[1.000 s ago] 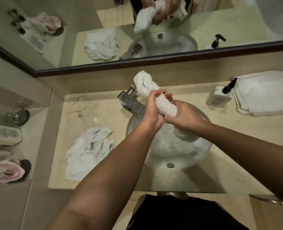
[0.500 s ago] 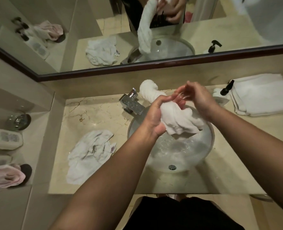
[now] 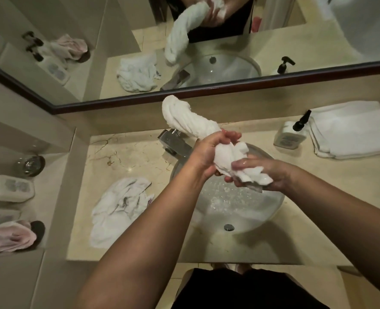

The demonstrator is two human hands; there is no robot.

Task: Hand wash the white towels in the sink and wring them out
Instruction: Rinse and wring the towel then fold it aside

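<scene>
Twisted white towel: long axis runs from the faucet toward the person, above the sink. Left hand grips mid-length; right hand grips the near end.

Both bare forearms reach forward from the lower edge of the view, converging ahead of the body; the left hand sits slightly farther out, its fingers curled round a twisted white towel with the knuckles turned up; the right hand lies nearer and lower, palm upward, fingers curled under the towel's bunched end and thumb pressing on top; both hands look wet.
</scene>
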